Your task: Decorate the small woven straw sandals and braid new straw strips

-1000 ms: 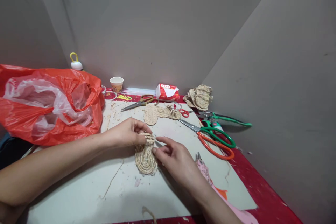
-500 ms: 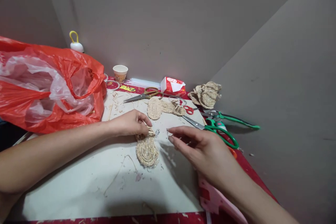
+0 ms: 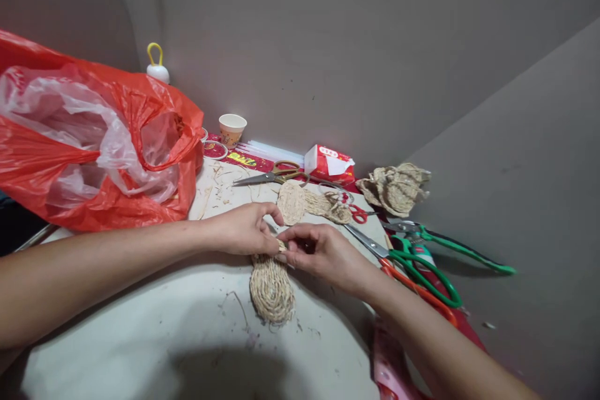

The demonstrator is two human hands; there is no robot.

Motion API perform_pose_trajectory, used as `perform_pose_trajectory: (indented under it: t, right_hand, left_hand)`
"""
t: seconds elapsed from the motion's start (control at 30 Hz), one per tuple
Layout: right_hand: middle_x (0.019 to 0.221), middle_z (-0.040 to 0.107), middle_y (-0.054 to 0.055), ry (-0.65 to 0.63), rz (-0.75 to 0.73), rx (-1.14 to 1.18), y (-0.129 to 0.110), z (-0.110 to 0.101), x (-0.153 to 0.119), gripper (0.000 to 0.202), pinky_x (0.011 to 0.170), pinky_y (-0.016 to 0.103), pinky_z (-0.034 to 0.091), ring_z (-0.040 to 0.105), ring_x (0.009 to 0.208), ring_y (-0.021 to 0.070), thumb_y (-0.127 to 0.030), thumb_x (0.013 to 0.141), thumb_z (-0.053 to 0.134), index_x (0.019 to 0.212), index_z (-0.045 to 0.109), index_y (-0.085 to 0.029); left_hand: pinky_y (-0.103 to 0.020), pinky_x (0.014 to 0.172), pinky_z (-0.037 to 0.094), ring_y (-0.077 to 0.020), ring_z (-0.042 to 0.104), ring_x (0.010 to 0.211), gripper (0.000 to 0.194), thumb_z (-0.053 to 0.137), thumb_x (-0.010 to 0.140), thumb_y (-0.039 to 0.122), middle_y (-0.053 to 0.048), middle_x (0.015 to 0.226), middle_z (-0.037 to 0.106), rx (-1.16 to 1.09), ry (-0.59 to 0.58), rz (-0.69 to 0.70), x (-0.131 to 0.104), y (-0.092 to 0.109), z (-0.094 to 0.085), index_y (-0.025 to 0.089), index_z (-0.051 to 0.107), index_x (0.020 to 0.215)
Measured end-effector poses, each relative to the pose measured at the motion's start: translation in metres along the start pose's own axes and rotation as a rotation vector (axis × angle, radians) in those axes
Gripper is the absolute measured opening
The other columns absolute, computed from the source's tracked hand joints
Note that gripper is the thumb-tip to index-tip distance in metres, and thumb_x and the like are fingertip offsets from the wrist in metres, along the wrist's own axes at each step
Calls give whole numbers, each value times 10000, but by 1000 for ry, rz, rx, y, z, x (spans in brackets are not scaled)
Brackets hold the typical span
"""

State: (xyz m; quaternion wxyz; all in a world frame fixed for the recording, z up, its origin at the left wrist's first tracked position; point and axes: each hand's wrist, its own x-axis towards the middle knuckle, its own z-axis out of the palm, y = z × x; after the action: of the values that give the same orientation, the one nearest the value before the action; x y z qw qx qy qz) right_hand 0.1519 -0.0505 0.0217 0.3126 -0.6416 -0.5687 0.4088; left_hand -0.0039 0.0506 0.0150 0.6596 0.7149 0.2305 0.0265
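Observation:
A woven straw piece (image 3: pixel 272 290) with a coiled, rounded end lies on the white board (image 3: pixel 201 319). My left hand (image 3: pixel 248 229) is closed on its upper end, thumb and fingers pinching the straw. My right hand (image 3: pixel 319 251) meets it from the right, fingertips pinched together at the same upper end; whatever is between those fingertips is too small to make out. Just beyond my hands rests a similar woven straw piece (image 3: pixel 291 203), with an oval end and a narrower strip running right.
A red plastic bag (image 3: pixel 117 106) fills the left. Behind are brown-handled scissors (image 3: pixel 272 175), a paper cup (image 3: pixel 232 130) and a tissue pack (image 3: pixel 329 164). At right are green-handled scissors (image 3: pixel 424 272), pruning shears (image 3: pixel 462 249), a straw bundle (image 3: pixel 396 187) and a pink tool (image 3: pixel 391 365).
My right hand has moved left to the straw piece's upper end, beside my left hand. My left hand keeps its hold. The camera view has shifted slightly.

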Motion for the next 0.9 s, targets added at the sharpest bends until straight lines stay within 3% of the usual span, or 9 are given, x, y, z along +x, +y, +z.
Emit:
perform_pose_trajectory:
  t: [0.13,0.23,0.33,0.53,0.8,0.9]
  right_hand:
    - [522,479,-54,27,22,56,3,1,1,89,493,233,290,362,497,95,-239,640,714,721,727,-204]
    - [529,480,-55,35,2,36,4,3,0,71,497,232,300,370,501,96,-213,648,698,715,722,-206]
    - [547,488,-46,28,-36,-17,5,3,-1,64,500,231,308,382,519,101,-198,676,675,715,725,-203]
    - [574,486,-41,-6,-38,-59,4,0,-2,75,512,231,322,388,539,106,-212,700,639,733,702,-190]
    - [584,438,-42,-45,-2,-96,2,-1,-3,93,510,230,287,352,548,100,-243,731,610,732,669,-172]
    - [595,425,-47,-69,37,-90,2,-2,-3,97,509,223,277,341,554,92,-245,722,625,750,650,-156]
  left_hand:
    - [-223,491,246,-63,351,452,279,589,650,198,82,524,482,128,36,-21,-1,7,-10,167,563,925]
    - [-227,517,305,-84,447,514,187,617,658,238,34,602,555,189,54,17,0,7,-15,164,620,830]
    - [-235,554,366,-113,532,596,198,669,643,249,4,683,609,179,-13,43,0,3,-16,163,630,817]
    - [-231,566,393,-108,555,594,188,698,658,255,1,668,631,111,-55,30,3,-4,-16,165,622,804]
    - [-217,549,356,-96,511,598,251,705,665,344,11,669,602,246,-31,39,0,3,-15,152,642,814]
    - [-209,539,337,-83,477,581,250,705,652,305,33,657,570,342,-31,64,-3,5,-13,152,641,840]
